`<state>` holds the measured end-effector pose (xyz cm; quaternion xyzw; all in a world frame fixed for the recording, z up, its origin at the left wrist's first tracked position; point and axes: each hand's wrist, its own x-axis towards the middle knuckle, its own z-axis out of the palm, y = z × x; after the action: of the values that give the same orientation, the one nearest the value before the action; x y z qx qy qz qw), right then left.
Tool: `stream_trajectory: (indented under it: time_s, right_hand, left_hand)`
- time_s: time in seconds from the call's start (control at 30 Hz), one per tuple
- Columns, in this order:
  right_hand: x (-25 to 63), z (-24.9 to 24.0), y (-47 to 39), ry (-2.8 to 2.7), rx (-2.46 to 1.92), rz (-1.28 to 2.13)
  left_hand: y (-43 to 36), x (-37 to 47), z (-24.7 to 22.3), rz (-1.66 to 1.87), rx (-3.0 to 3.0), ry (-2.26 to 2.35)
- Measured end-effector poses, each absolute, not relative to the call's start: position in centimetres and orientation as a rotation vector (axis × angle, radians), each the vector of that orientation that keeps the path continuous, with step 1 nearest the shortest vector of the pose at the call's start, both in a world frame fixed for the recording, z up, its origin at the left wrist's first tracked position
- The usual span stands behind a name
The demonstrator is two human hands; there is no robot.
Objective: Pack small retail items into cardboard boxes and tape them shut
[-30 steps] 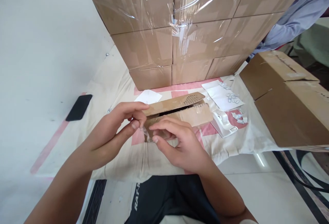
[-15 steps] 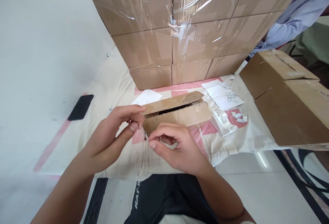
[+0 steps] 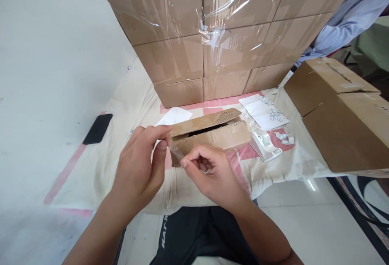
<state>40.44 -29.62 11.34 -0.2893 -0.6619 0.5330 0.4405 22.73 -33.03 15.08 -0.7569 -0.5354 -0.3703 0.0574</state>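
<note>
A short strip of clear tape is stretched between my two hands. My left hand pinches its upper left end between thumb and forefinger. The other end is pinched by my right hand, lower and to the right. Just behind the hands lies a small cardboard box, its top flaps parted by a dark narrow gap. The left end of this box is partly hidden by my fingers. A white tape dispenser stands at the box's right end.
Behind rises a stack of cartons wrapped in clear film. A larger cardboard box sits on the right, near a person's blue sleeve. A black phone lies left on the cloth. Printed paper and small labels lie right.
The tape strip now shows more clearly between my hands. My left hand has turned more upright and shifted slightly right; my right hand has moved a little right.
</note>
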Motion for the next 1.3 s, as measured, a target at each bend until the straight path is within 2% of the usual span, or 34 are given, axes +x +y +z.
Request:
stream_trajectory:
  time_s: [0.2,0.3,0.43,0.5,0.57,0.63,0.7,0.77,0.93,1.3]
  right_hand:
    - [40.2,10.5,-29.7,-1.669,-0.792,1.364]
    - [40.7,10.7,-30.3,-1.734,-0.919,1.217]
    - [42.2,11.1,-30.9,-1.779,-0.999,1.126]
    - [42.7,11.2,-30.5,-1.773,-1.023,0.943]
    - [42.8,11.2,-29.5,-1.805,-1.023,0.611]
    - [42.4,11.2,-28.4,-1.928,-1.016,0.281]
    - [41.5,11.0,-27.2,-2.128,-1.026,0.108]
    - [40.7,10.4,-26.2,-2.296,-1.045,0.097]
    - [39.7,9.1,-25.2,-2.382,-1.099,0.176]
    - [39.9,9.0,-25.4,-2.326,-1.047,0.217]
  left_hand:
    - [-31.8,21.3,15.0,-1.171,-2.572,-1.645]
    - [-31.2,20.6,14.7,-1.318,-2.593,-1.652]
    - [-31.4,20.8,14.3,-1.590,-2.752,-1.425]
    - [-31.9,20.8,14.6,-1.737,-2.726,-1.327]
    - [-32.3,20.5,15.3,-1.786,-2.688,-1.401]
    - [-32.4,19.9,16.3,-1.616,-2.802,-1.617]
    - [-31.9,19.3,17.2,-1.281,-2.997,-1.812]
    - [-30.9,18.8,17.6,-1.019,-3.099,-1.901]
    - [-28.4,18.5,16.5,-0.617,-3.024,-1.991]
    - [-26.4,18.1,14.3,-0.389,-2.890,-2.114]
